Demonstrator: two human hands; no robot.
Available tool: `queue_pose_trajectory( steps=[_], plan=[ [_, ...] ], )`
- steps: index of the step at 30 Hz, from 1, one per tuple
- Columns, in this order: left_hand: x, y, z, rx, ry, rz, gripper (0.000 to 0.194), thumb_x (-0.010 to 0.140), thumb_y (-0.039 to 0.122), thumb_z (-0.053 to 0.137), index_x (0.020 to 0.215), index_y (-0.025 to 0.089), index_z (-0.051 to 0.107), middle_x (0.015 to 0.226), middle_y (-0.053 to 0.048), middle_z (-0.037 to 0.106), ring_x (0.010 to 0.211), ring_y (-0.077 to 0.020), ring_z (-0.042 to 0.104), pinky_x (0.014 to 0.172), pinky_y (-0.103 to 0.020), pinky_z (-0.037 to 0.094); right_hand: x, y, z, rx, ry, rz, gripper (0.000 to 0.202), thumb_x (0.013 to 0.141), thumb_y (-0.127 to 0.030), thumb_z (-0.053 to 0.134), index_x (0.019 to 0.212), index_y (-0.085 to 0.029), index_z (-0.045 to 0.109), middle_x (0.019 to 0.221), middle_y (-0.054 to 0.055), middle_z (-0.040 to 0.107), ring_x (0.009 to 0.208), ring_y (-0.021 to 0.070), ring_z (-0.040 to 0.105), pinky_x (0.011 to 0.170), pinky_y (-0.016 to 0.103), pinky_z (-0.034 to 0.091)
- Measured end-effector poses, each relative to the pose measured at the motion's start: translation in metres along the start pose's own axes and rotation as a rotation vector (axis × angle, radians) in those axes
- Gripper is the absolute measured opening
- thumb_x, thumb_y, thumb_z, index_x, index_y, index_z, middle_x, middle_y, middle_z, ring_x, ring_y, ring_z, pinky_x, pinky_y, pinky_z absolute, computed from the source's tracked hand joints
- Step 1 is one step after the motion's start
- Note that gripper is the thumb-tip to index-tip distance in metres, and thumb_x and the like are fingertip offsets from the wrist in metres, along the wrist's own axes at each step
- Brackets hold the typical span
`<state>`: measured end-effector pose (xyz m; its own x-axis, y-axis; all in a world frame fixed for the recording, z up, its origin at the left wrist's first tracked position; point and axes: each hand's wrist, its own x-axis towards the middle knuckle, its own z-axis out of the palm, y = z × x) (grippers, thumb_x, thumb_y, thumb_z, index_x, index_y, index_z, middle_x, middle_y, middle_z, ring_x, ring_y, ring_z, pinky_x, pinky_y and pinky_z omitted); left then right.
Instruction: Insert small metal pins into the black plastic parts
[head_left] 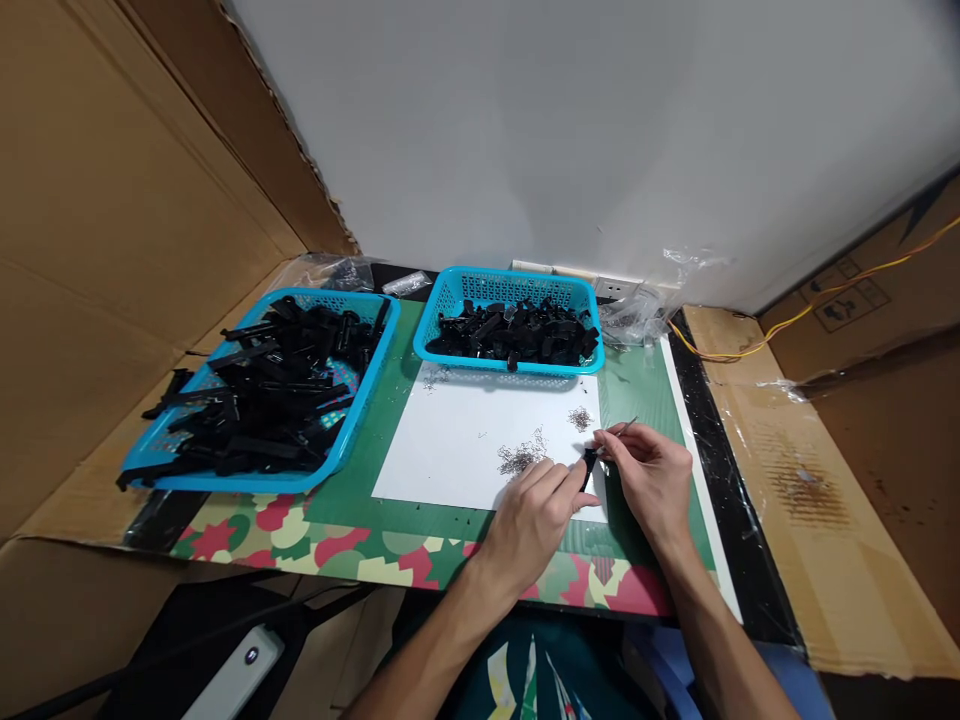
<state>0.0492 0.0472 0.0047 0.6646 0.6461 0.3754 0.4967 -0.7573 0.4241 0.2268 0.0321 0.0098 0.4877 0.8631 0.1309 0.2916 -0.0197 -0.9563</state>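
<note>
My left hand point(541, 505) is closed on a small black part point(589, 468), held above the right edge of a white sheet point(435, 455). Close by on the right, my right hand point(643, 465) pinches a thin metal tool point(628, 424), its near end beside the top of the black part. A loose pile of tiny metal pieces point(519, 457) lies on the sheet by my left fingers, and a smaller pile point(580, 418) sits farther back. The tool's tip is too small to make out.
A large blue basket point(337, 462) heaped with long black parts stands at the left. Behind the sheet is a smaller blue basket point(517, 371) with small black parts. Plastic bags point(637, 315) lie at the back right, near a yellow cable point(739, 355). Cardboard point(825, 500) borders the right side.
</note>
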Motion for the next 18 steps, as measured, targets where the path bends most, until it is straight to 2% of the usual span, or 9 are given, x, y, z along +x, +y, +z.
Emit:
queue_pose_trajectory(
  steps=[8,18],
  plan=[
    [-0.0002,-0.0004,0.0017,-0.004,-0.003,-0.003,0.034,0.105,0.029,0.059,0.134,0.011,0.059,0.088,-0.005,0.067,0.085,-0.0227,0.064,0.070,-0.035,0.052,-0.0044,0.0028,0.0019,-0.118,0.012,-0.127,0.023,0.094,-0.039,0.076,0.084,-0.019,0.075,0.079,0.006,0.080,0.069,0.0207,0.075,0.066,0.030,0.058],
    [0.0005,-0.0012,0.0031,-0.046,0.007,-0.027,0.033,0.107,0.030,0.056,0.135,0.012,0.059,0.089,-0.005,0.068,0.086,-0.0227,0.065,0.070,-0.035,0.053,-0.0037,0.0024,0.0004,-0.130,0.001,-0.135,0.023,0.094,-0.038,0.076,0.082,-0.018,0.076,0.077,0.006,0.080,0.065,0.0193,0.074,0.062,0.028,0.056]
  ],
)
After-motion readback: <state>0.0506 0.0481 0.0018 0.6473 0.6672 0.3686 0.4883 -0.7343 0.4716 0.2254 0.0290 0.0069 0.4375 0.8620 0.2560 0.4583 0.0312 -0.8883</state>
